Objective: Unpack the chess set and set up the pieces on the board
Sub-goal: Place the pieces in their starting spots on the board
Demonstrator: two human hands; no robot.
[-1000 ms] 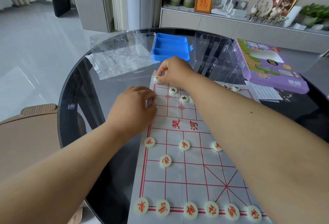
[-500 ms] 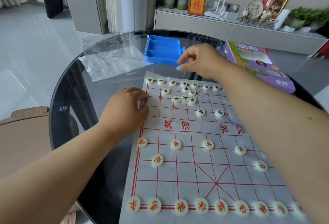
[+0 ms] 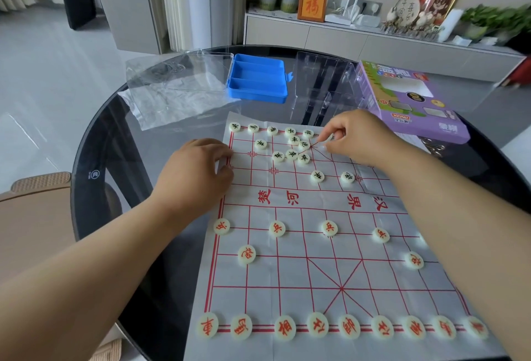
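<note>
The paper board (image 3: 316,257) with red lines lies on the dark glass table (image 3: 115,145). Red pieces (image 3: 284,327) fill the near row, with more in the soldier and cannon rows. Black pieces (image 3: 253,128) line the far row's left half. Several more black pieces (image 3: 291,154) sit in a loose cluster behind it. My left hand (image 3: 198,171) rests with curled fingers on the board's left edge and holds nothing I can see. At the far row, right of centre, my right hand (image 3: 353,136) pinches a pale piece, mostly hidden by its fingers.
A blue tray (image 3: 258,82) stands beyond the board, with a clear lid (image 3: 198,70) and a crumpled plastic bag (image 3: 172,108) to its left. A clear insert (image 3: 324,82) and a purple box (image 3: 411,102) lie at the far right. A chair (image 3: 34,217) stands at the left.
My right hand left the far-left corner, lifted and swung right, and has come down on the far row right of centre. My left hand stayed on the board's left edge.
</note>
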